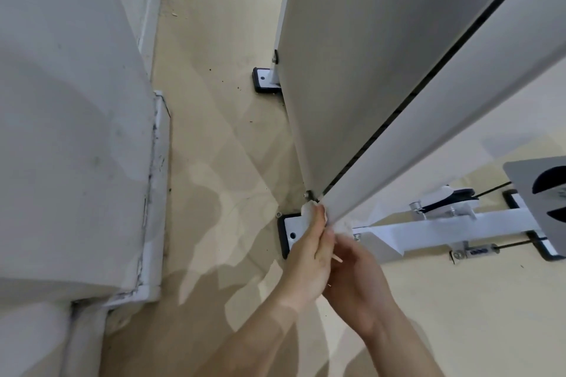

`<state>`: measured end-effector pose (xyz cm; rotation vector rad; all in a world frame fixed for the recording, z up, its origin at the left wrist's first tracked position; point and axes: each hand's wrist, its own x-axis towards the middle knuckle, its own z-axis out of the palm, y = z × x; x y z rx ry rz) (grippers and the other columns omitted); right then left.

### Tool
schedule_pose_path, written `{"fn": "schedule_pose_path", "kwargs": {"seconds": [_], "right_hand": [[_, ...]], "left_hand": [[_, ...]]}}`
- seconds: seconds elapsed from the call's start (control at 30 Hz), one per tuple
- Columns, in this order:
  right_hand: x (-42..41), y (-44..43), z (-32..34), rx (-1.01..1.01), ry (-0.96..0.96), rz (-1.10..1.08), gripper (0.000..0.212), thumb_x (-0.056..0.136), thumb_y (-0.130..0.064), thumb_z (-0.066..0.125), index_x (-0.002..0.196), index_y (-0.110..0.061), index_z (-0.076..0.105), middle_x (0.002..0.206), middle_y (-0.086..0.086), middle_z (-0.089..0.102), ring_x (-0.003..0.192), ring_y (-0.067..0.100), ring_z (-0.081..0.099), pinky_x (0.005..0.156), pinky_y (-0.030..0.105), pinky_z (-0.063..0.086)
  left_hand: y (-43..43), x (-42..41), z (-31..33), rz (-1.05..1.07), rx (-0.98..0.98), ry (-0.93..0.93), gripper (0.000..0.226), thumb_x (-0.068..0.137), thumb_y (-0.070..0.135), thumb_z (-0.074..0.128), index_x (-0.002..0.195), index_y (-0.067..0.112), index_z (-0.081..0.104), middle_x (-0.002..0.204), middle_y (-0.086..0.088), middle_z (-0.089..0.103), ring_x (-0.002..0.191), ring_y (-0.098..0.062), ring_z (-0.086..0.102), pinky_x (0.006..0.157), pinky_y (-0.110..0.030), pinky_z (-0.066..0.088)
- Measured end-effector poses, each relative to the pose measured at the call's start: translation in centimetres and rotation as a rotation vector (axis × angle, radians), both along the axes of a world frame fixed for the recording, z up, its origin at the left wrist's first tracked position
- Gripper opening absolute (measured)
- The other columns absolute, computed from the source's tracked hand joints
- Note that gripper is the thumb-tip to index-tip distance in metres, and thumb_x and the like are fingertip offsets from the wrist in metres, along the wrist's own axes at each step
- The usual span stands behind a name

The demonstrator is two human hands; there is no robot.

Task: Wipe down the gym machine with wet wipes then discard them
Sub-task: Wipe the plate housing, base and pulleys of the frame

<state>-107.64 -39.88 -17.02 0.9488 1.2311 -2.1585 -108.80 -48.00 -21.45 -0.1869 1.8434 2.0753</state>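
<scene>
Left hand (307,254) and right hand (358,278) pinch wipe (307,210) on machine panel (352,70) over beige floor (214,131).

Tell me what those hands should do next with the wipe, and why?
Probably slide the wipe up the panel edge: left hand and right hand pinch it round the edge's bottom end, just above the base foot, so no lower travel remains.
</scene>
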Motion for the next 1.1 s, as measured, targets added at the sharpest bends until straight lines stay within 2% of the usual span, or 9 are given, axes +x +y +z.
{"fn": "schedule_pose_path", "kwargs": {"seconds": [0.13,0.27,0.4,0.5,0.7,0.8,0.9,1.0,1.1], "right_hand": [[-1.8,-0.6,0.6,0.164,0.035,-0.008,0.023,0.098,-0.019,0.051,0.091,-0.005,0.068,0.088,0.012,0.072,0.082,0.02,0.069,0.079,0.032,0.054],[-2.5,-0.4,-0.4,0.36,-0.021,-0.065,0.018,0.095,-0.008,0.05,0.091,-0.005,0.067,0.083,0.012,0.07,0.074,0.021,0.066,0.071,0.028,0.048],[-2.7,1.3,-1.5,0.426,-0.048,-0.245,0.01,0.089,-0.001,0.064,0.095,-0.004,0.056,0.075,0.013,0.062,0.054,0.016,0.061,0.05,0.022,0.05],[-3.2,1.2,-2.5,0.539,0.051,-0.35,0.024,0.083,0.01,0.063,0.084,-0.008,0.047,0.077,0.013,0.057,0.057,0.018,0.061,0.057,0.024,0.056],[-1.3,-2.4,-5.0,1.034,0.265,-0.008,0.012,0.079,-0.007,0.055,0.075,-0.01,0.066,0.069,0.001,0.065,0.067,0.021,0.057,0.069,0.036,0.049],[0.5,-3.3,-6.2,1.126,0.398,0.435,0.032,0.082,-0.011,0.046,0.103,-0.02,0.068,0.088,0.005,0.058,0.083,0.022,0.054,0.07,0.026,0.039],[2.0,-2.9,-7.5,1.047,0.267,0.586,0.058,0.09,-0.005,0.046,0.146,-0.021,0.042,0.111,0.002,0.049,0.103,0.018,0.056,0.093,0.029,0.046],[2.3,-1.8,-7.7,1.002,0.249,0.619,0.056,0.09,-0.002,0.048,0.142,-0.021,0.045,0.113,0.001,0.049,0.103,0.016,0.057,0.093,0.027,0.047],[1.7,-1.3,-7.1,0.97,0.263,0.603,0.025,0.085,-0.003,0.051,0.103,-0.02,0.059,0.097,0.003,0.059,0.09,0.021,0.06,0.083,0.028,0.05]], "left_hand": [[-1.9,-1.6,-0.2,0.123,-0.077,0.06,0.018,0.096,0.032,0.058,0.103,0.04,0.073,0.086,0.009,0.075,0.075,-0.006,0.069,0.071,-0.03,0.056],[-2.3,-3.8,-0.1,0.257,-0.039,0.002,0.02,0.082,0.004,0.073,0.075,0.023,0.075,0.073,0.004,0.074,0.063,-0.009,0.067,0.063,-0.02,0.053],[-0.3,-5.2,-1.4,0.449,-0.06,-0.158,0.019,0.081,0.002,0.067,0.074,0.02,0.067,0.074,0.0,0.069,0.067,-0.013,0.064,0.064,-0.023,0.049],[0.3,-4.3,-1.7,0.469,-0.117,-0.117,0.019,0.082,0.008,0.062,0.083,0.026,0.069,0.083,0.008,0.072,0.079,-0.007,0.066,0.073,-0.021,0.051],[-0.4,-2.4,-4.4,0.28,0.057,-0.155,0.033,0.08,-0.003,0.068,0.089,0.028,0.069,0.094,-0.001,0.073,0.088,-0.014,0.068,0.08,-0.027,0.056],[-2.8,-4.2,-6.9,0.176,-0.368,-0.034,0.026,0.076,-0.001,0.063,0.073,0.023,0.071,0.077,-0.003,0.071,0.071,-0.015,0.061,0.07,-0.031,0.052],[-4.1,-6.2,-8.2,0.069,-0.751,0.309,0.031,0.079,-0.005,0.056,0.098,0.013,0.072,0.097,-0.003,0.07,0.089,-0.018,0.061,0.075,-0.017,0.04],[-3.2,-5.5,-9.4,-0.483,-1.206,0.547,0.047,0.093,0.005,0.045,0.139,0.005,0.044,0.145,-0.01,0.044,0.139,-0.025,0.035,0.115,-0.026,0.022],[-3.3,-1.7,-10.6,-0.78,-1.415,0.629,0.064,0.097,0.011,0.028,0.152,-0.002,-0.002,0.162,-0.018,-0.005,0.149,-0.033,-0.011,0.122,-0.041,0.002]]}}
